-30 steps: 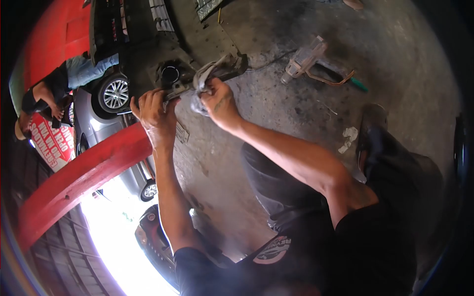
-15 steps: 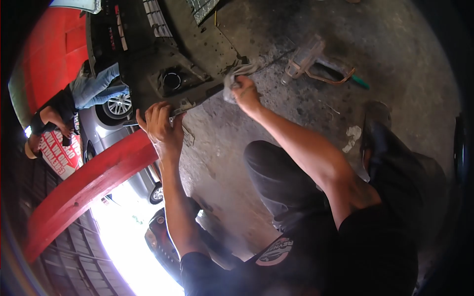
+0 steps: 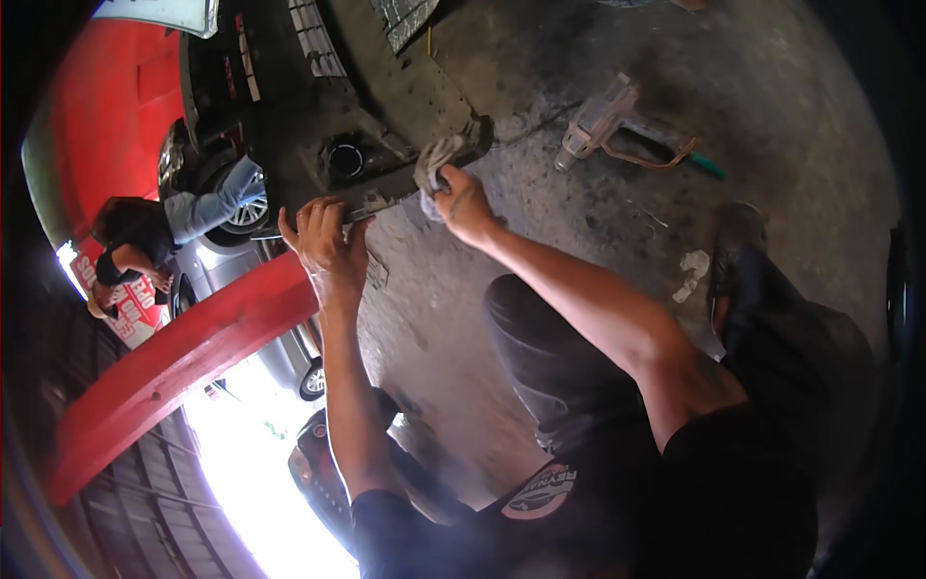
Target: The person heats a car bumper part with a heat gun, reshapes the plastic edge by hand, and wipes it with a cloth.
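A dark car bumper (image 3: 289,111) with a round opening lies ahead of me, its near edge facing my hands. My left hand (image 3: 328,246) is curled over that edge, fingers on top and thumb beside a small bracket. My right hand (image 3: 466,205) grips a crumpled grey rag (image 3: 436,169), pressed against the bumper edge towards its right end. Part of the rag hides the edge beneath it.
A heat gun (image 3: 598,121) lies on the stained concrete floor (image 3: 579,232) at the right, near a green-tipped tool (image 3: 704,162). A red beam (image 3: 193,338) crosses the left. Beyond it are a person (image 3: 135,236) and a grey car (image 3: 217,275).
My right hand and the rag have moved left along the bumper edge, closer to my left hand, baring the bumper's right end. The left hand keeps its hold. The person at left has shifted.
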Action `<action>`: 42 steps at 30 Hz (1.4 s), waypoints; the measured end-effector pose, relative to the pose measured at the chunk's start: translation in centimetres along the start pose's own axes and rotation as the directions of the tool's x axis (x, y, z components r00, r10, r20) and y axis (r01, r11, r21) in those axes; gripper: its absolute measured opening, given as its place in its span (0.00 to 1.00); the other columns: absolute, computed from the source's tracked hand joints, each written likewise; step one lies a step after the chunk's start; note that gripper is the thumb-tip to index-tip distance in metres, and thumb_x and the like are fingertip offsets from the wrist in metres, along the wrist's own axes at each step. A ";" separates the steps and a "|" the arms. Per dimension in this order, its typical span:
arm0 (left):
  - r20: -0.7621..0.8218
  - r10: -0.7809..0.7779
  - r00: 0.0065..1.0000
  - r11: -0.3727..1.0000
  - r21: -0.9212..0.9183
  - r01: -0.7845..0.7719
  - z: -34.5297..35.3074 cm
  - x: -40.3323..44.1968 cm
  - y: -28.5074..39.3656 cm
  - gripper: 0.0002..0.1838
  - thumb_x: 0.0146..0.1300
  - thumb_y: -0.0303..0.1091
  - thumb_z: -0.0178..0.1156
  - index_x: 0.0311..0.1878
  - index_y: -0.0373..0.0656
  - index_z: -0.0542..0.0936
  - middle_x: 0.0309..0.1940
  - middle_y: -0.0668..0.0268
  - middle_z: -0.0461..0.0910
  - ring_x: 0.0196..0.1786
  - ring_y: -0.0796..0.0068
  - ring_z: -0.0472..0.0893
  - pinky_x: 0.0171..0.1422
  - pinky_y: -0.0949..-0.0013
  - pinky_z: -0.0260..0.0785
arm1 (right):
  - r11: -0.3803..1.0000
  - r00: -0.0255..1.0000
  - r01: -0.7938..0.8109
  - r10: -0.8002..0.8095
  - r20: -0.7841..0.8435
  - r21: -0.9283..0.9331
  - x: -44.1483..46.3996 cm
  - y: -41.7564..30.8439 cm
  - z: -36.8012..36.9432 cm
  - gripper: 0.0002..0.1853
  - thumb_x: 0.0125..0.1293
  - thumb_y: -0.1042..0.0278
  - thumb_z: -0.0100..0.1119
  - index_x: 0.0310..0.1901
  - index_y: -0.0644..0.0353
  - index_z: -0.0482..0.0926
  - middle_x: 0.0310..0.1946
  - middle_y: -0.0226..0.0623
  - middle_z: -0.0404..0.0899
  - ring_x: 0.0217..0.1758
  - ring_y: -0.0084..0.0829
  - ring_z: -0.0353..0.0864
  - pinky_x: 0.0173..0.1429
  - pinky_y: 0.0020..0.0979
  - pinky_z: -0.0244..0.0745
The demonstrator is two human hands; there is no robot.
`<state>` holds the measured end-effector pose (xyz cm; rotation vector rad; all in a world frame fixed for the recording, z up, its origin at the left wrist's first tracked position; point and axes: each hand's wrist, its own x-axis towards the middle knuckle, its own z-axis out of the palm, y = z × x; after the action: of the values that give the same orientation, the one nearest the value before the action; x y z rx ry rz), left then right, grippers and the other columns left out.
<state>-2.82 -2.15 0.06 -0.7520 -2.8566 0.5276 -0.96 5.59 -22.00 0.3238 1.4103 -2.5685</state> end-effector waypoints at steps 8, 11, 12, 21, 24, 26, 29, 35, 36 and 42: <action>-0.045 -0.049 0.998 0.999 0.002 0.049 -0.1 -0.7 -0.9 0.17 0.53 0.32 0.77 0.44 0.43 0.84 0.45 0.64 0.85 0.56 0.58 0.82 0.81 0.42 0.51 | 0.947 0.985 0.173 -0.173 -0.024 0.272 -3.1 -7.0 2.9 0.17 0.63 0.80 0.55 0.53 0.70 0.82 0.41 0.48 0.86 0.44 0.37 0.84 0.53 0.37 0.78; -0.041 -0.031 0.999 1.000 0.001 0.031 -0.1 -1.3 -1.5 0.18 0.51 0.31 0.78 0.45 0.42 0.83 0.45 0.64 0.85 0.56 0.58 0.82 0.81 0.41 0.52 | 0.937 0.983 0.139 -0.170 0.068 0.321 -4.5 -9.7 1.4 0.14 0.67 0.83 0.56 0.53 0.68 0.82 0.37 0.34 0.85 0.40 0.22 0.81 0.41 0.29 0.76; -0.039 -0.022 0.999 1.000 -0.004 0.022 0.0 -1.2 -1.5 0.19 0.50 0.31 0.79 0.44 0.42 0.83 0.44 0.64 0.85 0.57 0.58 0.81 0.81 0.40 0.52 | 0.922 0.979 0.125 -0.176 0.108 0.366 -4.3 -9.2 1.0 0.14 0.67 0.82 0.53 0.52 0.68 0.82 0.39 0.35 0.84 0.41 0.24 0.81 0.41 0.31 0.77; -0.067 -0.002 0.998 1.000 -0.030 0.000 0.3 -0.3 0.1 0.22 0.53 0.32 0.78 0.51 0.42 0.82 0.47 0.63 0.84 0.57 0.57 0.81 0.82 0.41 0.50 | 0.871 0.827 0.441 -0.301 0.476 -0.216 3.4 -7.6 -1.5 0.19 0.60 0.79 0.52 0.51 0.65 0.85 0.43 0.49 0.85 0.48 0.42 0.86 0.51 0.40 0.79; -0.075 -0.045 0.996 0.997 -0.058 0.040 0.3 -1.4 -0.1 0.22 0.54 0.31 0.77 0.52 0.42 0.81 0.47 0.62 0.85 0.58 0.57 0.81 0.82 0.42 0.50 | 0.908 0.738 0.406 -0.258 0.623 -0.105 4.1 -10.4 -1.8 0.19 0.61 0.76 0.53 0.53 0.64 0.85 0.47 0.47 0.87 0.48 0.39 0.87 0.52 0.38 0.80; -0.098 -0.057 0.994 0.995 -0.081 0.049 0.6 -1.3 -0.1 0.23 0.54 0.31 0.77 0.53 0.42 0.81 0.47 0.62 0.84 0.58 0.57 0.81 0.82 0.42 0.50 | 0.948 0.790 0.279 -0.136 0.598 -0.153 3.3 -13.5 -3.5 0.22 0.62 0.78 0.52 0.55 0.59 0.88 0.50 0.47 0.88 0.47 0.36 0.88 0.56 0.43 0.82; -0.096 -0.064 0.993 0.995 -0.088 0.056 0.2 -0.7 0.5 0.23 0.55 0.30 0.77 0.53 0.42 0.81 0.48 0.61 0.84 0.58 0.57 0.81 0.82 0.42 0.50 | 0.989 0.937 -0.047 0.092 0.338 -0.139 5.4 -9.8 -6.3 0.17 0.67 0.75 0.55 0.52 0.55 0.89 0.43 0.44 0.88 0.41 0.33 0.87 0.50 0.43 0.83; -0.072 0.021 0.997 1.000 -0.001 -0.021 0.1 0.5 0.7 0.21 0.57 0.30 0.75 0.54 0.42 0.82 0.51 0.61 0.84 0.61 0.58 0.79 0.82 0.44 0.50 | 0.568 0.851 0.281 0.225 0.474 -0.773 0.2 0.5 -12.1 0.09 0.60 0.78 0.62 0.41 0.60 0.87 0.38 0.49 0.88 0.40 0.48 0.88 0.48 0.47 0.81; -0.066 0.018 0.998 1.000 -0.004 -0.018 0.1 0.7 0.7 0.21 0.57 0.31 0.75 0.54 0.42 0.82 0.52 0.61 0.84 0.62 0.58 0.79 0.82 0.44 0.50 | 0.446 0.837 0.323 0.276 0.472 -0.835 -0.9 3.2 -12.5 0.09 0.59 0.77 0.63 0.41 0.59 0.87 0.40 0.48 0.88 0.44 0.49 0.88 0.50 0.48 0.81; -0.104 0.019 0.994 1.000 -0.005 -0.019 0.5 0.6 0.4 0.23 0.53 0.33 0.78 0.52 0.44 0.83 0.50 0.66 0.84 0.60 0.59 0.80 0.81 0.39 0.50 | 0.235 0.966 0.227 -0.175 0.189 -0.945 0.5 -3.8 -20.7 0.11 0.56 0.71 0.66 0.41 0.62 0.85 0.40 0.49 0.86 0.45 0.51 0.88 0.53 0.47 0.84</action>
<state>-3.27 -1.62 -0.53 -0.7842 -2.7594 0.4689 -0.45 25.06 -29.94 -0.1604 2.7876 -1.2485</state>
